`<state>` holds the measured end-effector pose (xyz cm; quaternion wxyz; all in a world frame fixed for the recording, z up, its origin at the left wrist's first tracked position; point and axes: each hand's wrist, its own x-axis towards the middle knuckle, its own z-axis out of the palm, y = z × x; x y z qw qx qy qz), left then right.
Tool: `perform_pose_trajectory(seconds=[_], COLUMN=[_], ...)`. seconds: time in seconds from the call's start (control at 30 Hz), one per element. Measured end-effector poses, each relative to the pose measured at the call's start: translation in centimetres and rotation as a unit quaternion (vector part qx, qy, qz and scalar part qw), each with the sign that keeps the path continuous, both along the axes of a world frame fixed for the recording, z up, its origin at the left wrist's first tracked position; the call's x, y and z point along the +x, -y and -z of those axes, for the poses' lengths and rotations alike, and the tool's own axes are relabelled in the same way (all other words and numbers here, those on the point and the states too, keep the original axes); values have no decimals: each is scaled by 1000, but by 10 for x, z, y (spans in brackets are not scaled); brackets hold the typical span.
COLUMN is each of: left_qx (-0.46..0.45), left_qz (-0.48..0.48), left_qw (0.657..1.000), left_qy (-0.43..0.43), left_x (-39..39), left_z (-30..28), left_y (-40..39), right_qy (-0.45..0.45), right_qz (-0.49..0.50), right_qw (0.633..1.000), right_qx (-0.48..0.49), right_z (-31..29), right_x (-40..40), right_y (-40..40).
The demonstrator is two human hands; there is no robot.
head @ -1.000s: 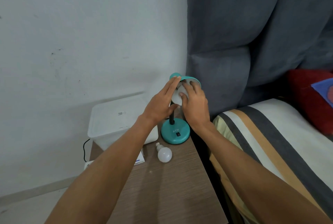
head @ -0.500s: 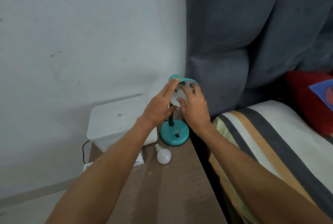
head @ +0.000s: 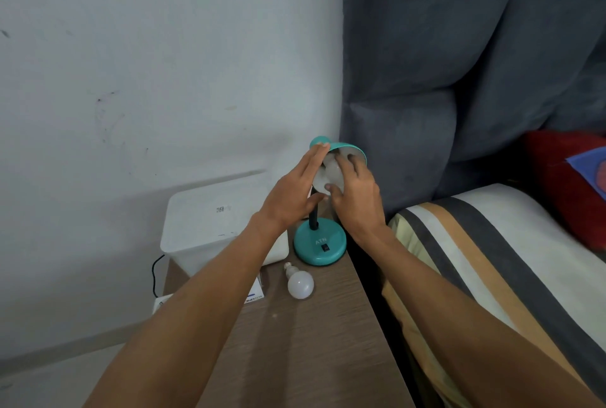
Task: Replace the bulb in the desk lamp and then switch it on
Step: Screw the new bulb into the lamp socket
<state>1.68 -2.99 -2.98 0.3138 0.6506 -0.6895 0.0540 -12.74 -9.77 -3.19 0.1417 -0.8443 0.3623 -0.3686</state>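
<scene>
A small teal desk lamp stands on the wooden bedside table (head: 314, 342), its round base (head: 319, 245) carrying a black switch. The teal shade (head: 347, 149) tilts toward me with a white bulb (head: 328, 174) inside it. My right hand (head: 355, 197) wraps its fingers and thumb around that bulb. My left hand (head: 295, 191) lies flat against the shade's left side with straight fingers, steadying it. A second white bulb (head: 299, 282) lies loose on the table in front of the base.
A white plastic box (head: 210, 220) sits left of the lamp, with a small carton (head: 254, 292) and a black cable (head: 155, 276) by it. The wall is behind. A striped mattress (head: 492, 276) and grey headboard (head: 459, 79) border the table's right side.
My right hand has shifted its grip around the bulb in the shade, the thumb now lower on it. The left hand stays against the shade. The view has dropped slightly.
</scene>
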Motion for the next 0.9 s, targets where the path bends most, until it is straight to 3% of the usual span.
perform_pose_trajectory(seconds=[0.17,0.27,0.4,0.57,0.67,0.77,0.83,0.9], left_qx=[-1,3,8,3,10,7,9,12], left_qz=[1,2,1,1,0,3,2,2], left_qw=[1000,1000,1000,1000,1000,1000,1000,1000], left_qy=[10,14,9,14,17,11,7,6], left_x=[-1,-2,1,0,-1,0,0,0], left_z=[-2,-4,-3,-4,-5,-4,-3,-3], left_y=[1,0,-1,0,0,-1,-2,-2], right_qy=[98,94,-15,82,120,75,7,15], right_qz=[68,39,-8,67,55,-9,-24,-13], right_qw=[981,992,1000,977,987,997,998,1000], right_qx=[155,70,6,187,97,-35,-52,-4], right_z=[-10,-14,-3,-11,-17,-12,-8,-7], right_x=[1,-1,-4,2,3,0,-3,-4], right_y=[4,-1,2,3,-3,-2,0,1])
